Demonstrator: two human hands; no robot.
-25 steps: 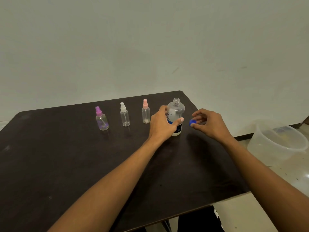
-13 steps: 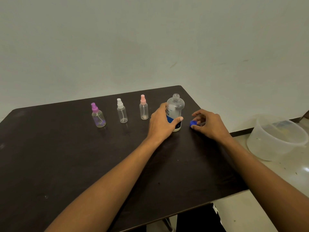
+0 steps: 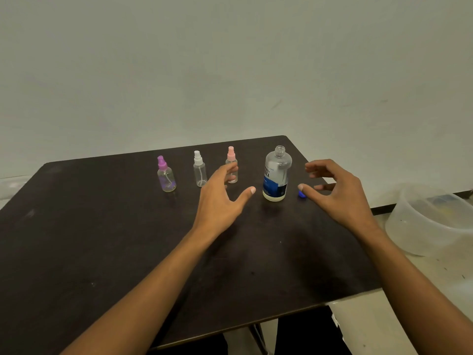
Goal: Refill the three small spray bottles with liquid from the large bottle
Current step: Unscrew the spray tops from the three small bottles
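Three small spray bottles are standing upright in a row toward the far side of the dark table (image 3: 102, 239). The purple-capped spray bottle (image 3: 165, 175) is sitting furthest left, the white-capped spray bottle (image 3: 199, 169) in the middle and the pink-capped spray bottle (image 3: 231, 160) at the right end, all wearing their spray tops. Further right, the large bottle (image 3: 277, 175) is standing upright with its neck open and a blue-and-white label showing. The blue cap (image 3: 302, 193) is lying on the table just beside it on the right, partly hidden behind a thumb.

The person's left hand (image 3: 220, 198) is hovering between the small bottles and the large one, its fingers spread wide and holding nothing. Its fingertips are overlapping the lower part of the pink-capped spray bottle, and I cannot tell whether they are touching it. The right hand (image 3: 337, 193) is hovering on the large bottle's other side, its fingers loosely curved and apart, gripping nothing. Its thumb tip is sitting right by the blue cap, and I cannot tell whether the two are touching. Both hands are keeping apart from the large bottle.

A translucent plastic tub (image 3: 435, 226) is sitting on the floor off the table's right edge.
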